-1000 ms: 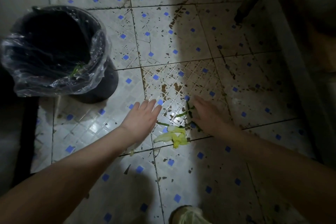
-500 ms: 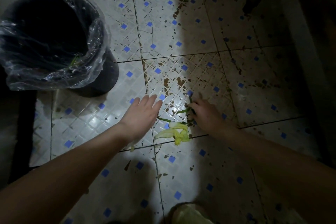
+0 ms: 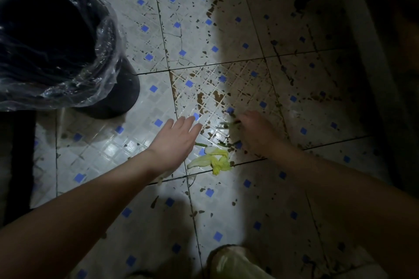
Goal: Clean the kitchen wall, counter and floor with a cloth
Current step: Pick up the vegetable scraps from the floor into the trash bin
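Note:
The tiled floor [image 3: 140, 147] is white with blue squares and carries brown stains and dirt specks. A yellow-green leaf scrap [image 3: 210, 161] lies on it between my hands, with thin green stems [image 3: 225, 125] just beyond. My left hand [image 3: 176, 140] is flat with straight fingers just left of the scrap and holds nothing. In the shadow to the right of the scrap, my right hand [image 3: 256, 133] curls its fingertips round the green stems. No cloth is in view.
A black bin [image 3: 120, 97] with a clear plastic liner stands at the far left. A dark mat [image 3: 15, 165] lies below it. A dark cabinet base [image 3: 390, 75] runs along the right. A shoe [image 3: 231, 263] is at the bottom edge.
Both hands stay beside the scraps on the floor. My right hand's fingers have drawn in on the green stems. The view has shifted slightly, so the bin now sits higher in the frame.

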`<state>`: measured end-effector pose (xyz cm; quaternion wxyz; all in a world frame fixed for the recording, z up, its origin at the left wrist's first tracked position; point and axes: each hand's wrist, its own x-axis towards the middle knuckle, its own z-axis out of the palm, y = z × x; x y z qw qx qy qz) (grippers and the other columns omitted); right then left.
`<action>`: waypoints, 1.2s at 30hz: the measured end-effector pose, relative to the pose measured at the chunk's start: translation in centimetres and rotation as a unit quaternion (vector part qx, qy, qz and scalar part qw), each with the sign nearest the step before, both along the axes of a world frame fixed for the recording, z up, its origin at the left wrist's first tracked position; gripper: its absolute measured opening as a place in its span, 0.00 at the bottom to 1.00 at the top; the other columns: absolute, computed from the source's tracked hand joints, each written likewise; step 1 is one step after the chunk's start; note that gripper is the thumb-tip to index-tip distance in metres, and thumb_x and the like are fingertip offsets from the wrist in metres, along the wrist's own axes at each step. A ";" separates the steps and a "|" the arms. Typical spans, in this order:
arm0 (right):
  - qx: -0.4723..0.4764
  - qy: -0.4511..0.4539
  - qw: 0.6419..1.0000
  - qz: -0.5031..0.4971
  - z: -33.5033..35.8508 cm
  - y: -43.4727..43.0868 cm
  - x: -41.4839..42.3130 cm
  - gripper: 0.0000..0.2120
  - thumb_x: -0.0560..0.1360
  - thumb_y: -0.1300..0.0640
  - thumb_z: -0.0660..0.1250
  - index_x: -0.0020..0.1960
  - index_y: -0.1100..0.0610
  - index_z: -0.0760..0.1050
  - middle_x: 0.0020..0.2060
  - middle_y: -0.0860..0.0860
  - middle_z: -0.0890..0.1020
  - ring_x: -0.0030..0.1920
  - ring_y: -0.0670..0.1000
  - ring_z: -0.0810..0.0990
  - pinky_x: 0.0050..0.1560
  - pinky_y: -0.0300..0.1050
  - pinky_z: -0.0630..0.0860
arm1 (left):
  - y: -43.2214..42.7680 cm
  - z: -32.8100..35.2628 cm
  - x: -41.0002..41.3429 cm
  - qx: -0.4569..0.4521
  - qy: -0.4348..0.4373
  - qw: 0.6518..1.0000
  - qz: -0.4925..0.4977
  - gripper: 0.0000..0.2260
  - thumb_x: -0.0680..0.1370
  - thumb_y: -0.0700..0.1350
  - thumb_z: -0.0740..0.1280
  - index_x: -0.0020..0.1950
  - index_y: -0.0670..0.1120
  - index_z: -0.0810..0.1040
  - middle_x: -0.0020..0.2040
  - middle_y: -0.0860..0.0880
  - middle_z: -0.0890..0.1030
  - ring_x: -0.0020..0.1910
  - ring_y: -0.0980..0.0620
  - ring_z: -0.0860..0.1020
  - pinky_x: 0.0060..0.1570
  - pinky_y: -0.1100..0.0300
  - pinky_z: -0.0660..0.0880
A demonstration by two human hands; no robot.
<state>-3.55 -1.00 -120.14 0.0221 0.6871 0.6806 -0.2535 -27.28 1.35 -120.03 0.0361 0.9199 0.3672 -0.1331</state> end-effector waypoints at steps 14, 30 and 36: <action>0.071 -0.007 0.997 -0.020 1.6 0.3 3.3 0.11 0.74 0.71 0.59 0.52 0.64 0.77 0.48 0.60 0.77 0.49 0.58 0.75 0.44 0.47 0.73 | -1.1 -1.1 1.2 -0.043 0.053 0.997 -0.038 0.22 0.72 0.39 0.69 0.62 0.46 0.64 0.55 0.46 0.72 0.50 0.46 0.72 0.45 0.56 0.67; 0.092 0.043 0.990 -0.102 3.6 -0.7 4.4 0.13 0.77 0.65 0.60 0.60 0.61 0.76 0.54 0.57 0.77 0.54 0.54 0.75 0.51 0.44 0.71 | -0.6 -0.5 3.5 -0.029 0.134 0.990 -0.041 0.16 0.78 0.38 0.60 0.65 0.40 0.65 0.62 0.43 0.70 0.59 0.44 0.70 0.54 0.54 0.68; 0.110 0.080 0.966 -0.221 4.1 -1.0 5.3 0.14 0.77 0.66 0.61 0.60 0.59 0.77 0.53 0.56 0.80 0.49 0.48 0.76 0.50 0.40 0.72 | -0.7 -0.3 5.1 -0.035 0.076 0.995 -0.050 0.18 0.74 0.38 0.66 0.62 0.42 0.66 0.59 0.44 0.71 0.56 0.45 0.71 0.53 0.55 0.68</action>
